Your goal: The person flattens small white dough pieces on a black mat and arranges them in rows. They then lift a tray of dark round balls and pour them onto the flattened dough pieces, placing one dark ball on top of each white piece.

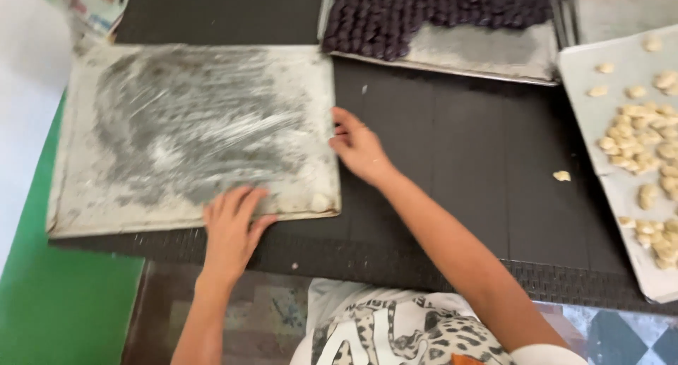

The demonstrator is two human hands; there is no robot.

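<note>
A large square metal baking tray [191,135], smeared with grey and white flour, lies on a dark woven table mat. My left hand [232,231] rests flat with fingers spread on the tray's near edge. My right hand [359,147] touches the tray's right edge, fingers apart against the rim. A small lump of pale dough [320,202] sits in the tray's near right corner. Neither hand holds anything.
A tray [494,51] partly filled with rows of dark purple dough pieces [424,12] stands at the back. A tray [586,82] of several pale dough pieces [646,135] is at the right. One loose piece [561,175] lies on the mat. A green surface [56,301] is at the left.
</note>
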